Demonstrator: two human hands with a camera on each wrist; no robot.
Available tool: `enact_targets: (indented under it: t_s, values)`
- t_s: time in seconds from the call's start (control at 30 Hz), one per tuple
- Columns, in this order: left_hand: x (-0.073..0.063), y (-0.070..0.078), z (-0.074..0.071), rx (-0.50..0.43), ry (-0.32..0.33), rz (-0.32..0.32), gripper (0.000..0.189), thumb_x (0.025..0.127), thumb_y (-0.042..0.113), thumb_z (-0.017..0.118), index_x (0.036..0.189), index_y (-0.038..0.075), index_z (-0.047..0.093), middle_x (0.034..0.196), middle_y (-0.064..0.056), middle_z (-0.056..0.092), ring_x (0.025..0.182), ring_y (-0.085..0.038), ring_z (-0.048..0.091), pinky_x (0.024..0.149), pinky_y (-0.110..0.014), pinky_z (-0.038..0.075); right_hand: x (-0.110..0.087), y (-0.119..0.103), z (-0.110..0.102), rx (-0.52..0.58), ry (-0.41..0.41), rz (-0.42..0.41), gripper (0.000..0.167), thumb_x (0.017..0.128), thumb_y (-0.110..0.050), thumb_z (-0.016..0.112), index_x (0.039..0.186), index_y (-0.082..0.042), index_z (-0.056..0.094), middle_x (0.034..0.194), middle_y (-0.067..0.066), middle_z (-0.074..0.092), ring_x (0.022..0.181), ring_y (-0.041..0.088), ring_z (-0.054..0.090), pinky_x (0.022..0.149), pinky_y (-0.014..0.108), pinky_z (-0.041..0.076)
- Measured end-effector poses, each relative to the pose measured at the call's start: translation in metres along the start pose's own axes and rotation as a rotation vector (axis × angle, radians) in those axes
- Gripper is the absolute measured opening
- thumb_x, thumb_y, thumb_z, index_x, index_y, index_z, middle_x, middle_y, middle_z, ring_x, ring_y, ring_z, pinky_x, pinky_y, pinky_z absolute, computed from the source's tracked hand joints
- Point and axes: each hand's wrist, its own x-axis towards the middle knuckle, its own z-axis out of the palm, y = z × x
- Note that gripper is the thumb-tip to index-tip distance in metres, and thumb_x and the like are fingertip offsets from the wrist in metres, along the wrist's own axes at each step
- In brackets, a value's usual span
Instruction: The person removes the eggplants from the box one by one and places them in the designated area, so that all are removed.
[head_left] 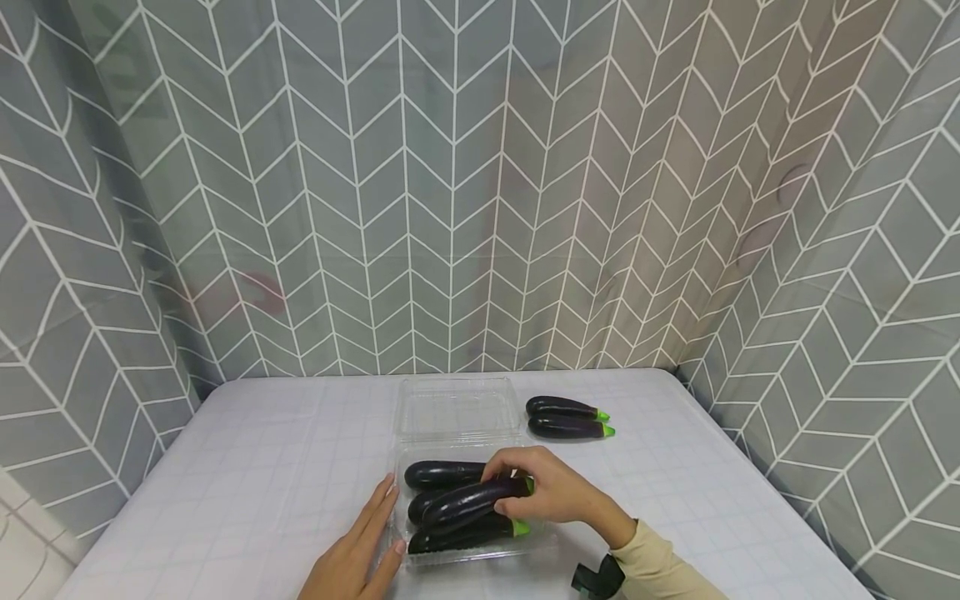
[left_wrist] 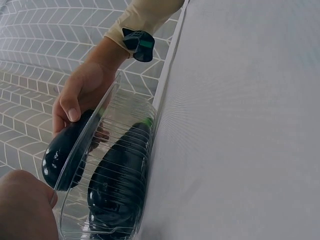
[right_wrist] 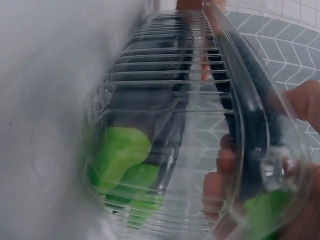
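Observation:
A hinged clear plastic box lies with its lid folded back. My right hand grips a dark eggplant near its stem end, above others in the box. One eggplant lies along the back of the tray and another along the front; a further one is partly covered by the held one. My left hand touches the box's left side with straight fingers. In the right wrist view, green caps show through the ribbed wall.
Two more eggplants lie side by side behind and right of the box, green stems pointing right. The white cloth-covered table is bounded by patterned grey curtains at the back and sides. A dark band is on the right wrist.

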Motion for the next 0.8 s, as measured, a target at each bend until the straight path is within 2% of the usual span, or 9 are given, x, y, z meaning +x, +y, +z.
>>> enact_targets:
  t_s: [0.33,0.57,0.8]
  values:
    - [0.001,0.000,-0.001,-0.004,-0.019,-0.012,0.065,0.098,0.029,0.072,0.155,0.006,0.050,0.164,-0.001,0.040,0.119,-0.023,0.066,0.080,-0.047,0.060,0.001,-0.001,-0.002,-0.016,0.026,0.026,0.026,0.086,-0.016,0.076,0.112,-0.016,0.072,0.095,-0.011,0.070,0.085,0.005,0.062,0.070,0.025,0.053]
    - [0.001,0.001,-0.002,-0.011,-0.047,-0.034,0.064,0.099,0.032,0.069,0.154,0.005,0.050,0.164,-0.002,0.040,0.120,-0.024,0.066,0.082,-0.048,0.060,0.000,-0.002,-0.006,-0.046,0.049,0.003,0.024,0.088,-0.016,0.075,0.112,-0.011,0.072,0.096,-0.003,0.072,0.083,0.010,0.063,0.067,0.027,0.054]
    - [0.001,-0.001,-0.001,-0.011,-0.038,-0.018,0.064,0.099,0.032,0.070,0.154,0.005,0.050,0.164,-0.002,0.040,0.119,-0.024,0.066,0.081,-0.047,0.060,-0.001,0.002,-0.010,-0.067,0.079,-0.028,0.025,0.088,-0.014,0.076,0.112,-0.012,0.071,0.095,-0.004,0.072,0.083,0.009,0.063,0.066,0.026,0.054]
